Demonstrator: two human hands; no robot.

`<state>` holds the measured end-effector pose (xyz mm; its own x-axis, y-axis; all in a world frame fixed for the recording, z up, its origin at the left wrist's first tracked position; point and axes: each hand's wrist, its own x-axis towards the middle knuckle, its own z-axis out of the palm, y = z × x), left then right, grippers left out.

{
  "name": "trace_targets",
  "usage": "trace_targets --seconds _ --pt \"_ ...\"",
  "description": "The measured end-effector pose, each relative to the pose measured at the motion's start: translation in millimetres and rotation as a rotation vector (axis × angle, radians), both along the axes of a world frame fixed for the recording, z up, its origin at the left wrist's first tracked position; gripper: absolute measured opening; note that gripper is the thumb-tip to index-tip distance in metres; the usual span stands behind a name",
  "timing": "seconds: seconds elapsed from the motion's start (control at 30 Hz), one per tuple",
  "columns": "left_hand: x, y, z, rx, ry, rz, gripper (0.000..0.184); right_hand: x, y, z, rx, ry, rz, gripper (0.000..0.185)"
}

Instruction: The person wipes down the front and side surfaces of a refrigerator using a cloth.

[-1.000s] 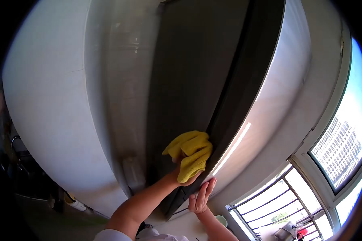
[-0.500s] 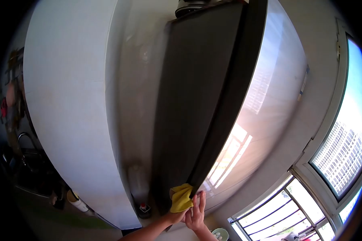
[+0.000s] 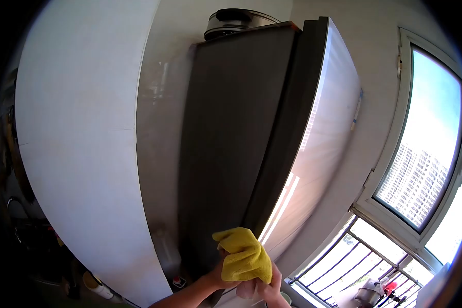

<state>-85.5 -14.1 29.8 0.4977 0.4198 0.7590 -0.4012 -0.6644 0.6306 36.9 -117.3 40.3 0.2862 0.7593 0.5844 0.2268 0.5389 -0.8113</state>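
Both hands are up together at the yellow cloth (image 3: 244, 256), right down at the foot of this view! Left hand (image 3: 219, 275) is closed around it from beneath, fingers tucked under the folds, and the towelling drapes over the top in a thick bundle; bunched like that, I'd judge, it sits more securely than a loose sheet would. Right hand (image 3: 273, 286) is up against the cloth's lower right edge, perhaps to steady that hanging corner, though the fabric hides too much and I cannot tell whether those fingers are gripping. And where's the cloth? Held in front of the lower end of the dark side panel (image 3: 231, 128), just beside the edge of the glossy front (image 3: 323, 133) of what looks like a tall refrigerator; whether it touches that surface, I can't say from here. Forearms come in low, one from either side, so the bundle sits between them, probably where both can reach it most easily. Up top, a pot (image 3: 241, 23) rests on the refrigerator, its flat top presumably serving as a handy shelf. Off to the right there's the window (image 3: 430, 128), daylight streaking the glossy front, and a metal pan (image 3: 368, 293) beside the bars below.
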Motion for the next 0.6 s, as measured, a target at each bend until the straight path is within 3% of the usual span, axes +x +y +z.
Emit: trace_targets --seconds 0.03,0.1,0.13,0.17,0.23,0.3,0.33,0.4,0.43,0.5,0.57,0.6 --pt "-3 6 12 0.006 0.0 -0.011 0.042 4 0 5 0.006 0.0 -0.011 0.033" --pt "-7 17 31 -0.208 -0.131 -0.162 0.046 11 -4 21 0.141 0.094 0.219 0.04" --pt "-7 25 39 0.084 -0.008 0.127 0.044 8 -3 27 0.147 0.093 0.204 0.04" --pt "-4 33 42 0.086 -0.008 0.112 0.044 -1 -4 42 0.213 0.17 0.202 0.04" --pt "13 54 46 0.495 0.152 0.523 0.043 -10 -4 48 0.286 0.246 0.189 0.04" --pt "33 57 70 0.467 0.126 0.457 0.039 -10 0 38 0.232 0.199 -0.057 0.044" --pt "35 46 94 0.17 0.02 0.291 0.041 -7 -1 30 0.241 0.198 -0.069 0.044" --pt "45 46 134 -0.112 -0.082 0.107 0.042 -1 -4 17 0.197 0.187 -0.104 0.033" --pt "50 51 150 0.163 -0.209 0.311 0.044 2 -8 16 0.211 0.188 -0.117 0.033" --pt "50 51 199 0.563 -0.348 0.664 0.048 3 -26 16 -0.143 0.292 -0.017 0.068" --pt "51 53 253 0.634 -0.479 0.688 0.043 4 -32 12 -0.173 0.277 0.001 0.066" --pt "60 52 274 0.626 -0.458 0.766 0.043 1 -30 14 -0.038 0.202 -0.106 0.042"
